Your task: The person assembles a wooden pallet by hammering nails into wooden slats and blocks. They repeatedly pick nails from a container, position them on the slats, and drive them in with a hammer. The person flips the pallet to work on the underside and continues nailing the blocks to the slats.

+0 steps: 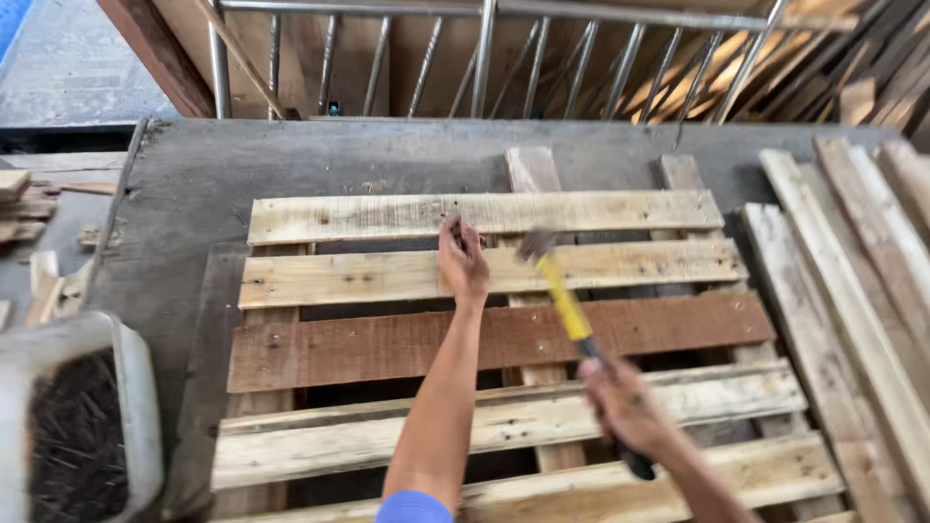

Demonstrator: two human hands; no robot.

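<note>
— So, what's in the white plastic tub [145,407]?

— A dark heap of thin nails [77,446], as far as the blur allows. It sits at the bench's near corner, well away to the left of both hands.

— And the slatted wooden pallet [387,276]?

— It lies flat on the dark grey bench [194,174], under both hands. Pale rough boards run crosswise, with one reddish-brown board [387,344] in the middle, just this side of the left hand. Nail marks dot the slats, and darker runners show in the gaps between them.

— What's the left hand [463,260] doing?

— Its grip is pinched nearly closed at the fingertips, pressed to the far edge of the second pale slat. Whatever it pinches is too small to make out.

— The right hand [625,402]?

— Its grip is wrapped tight around the black end of a yellow-handled hammer [567,305]. The blurred head hangs just to the right of the left hand's fingers, above the same slat. Loose pale planks [872,291] are stacked beyond the right hand, off the pallet's edge.
</note>
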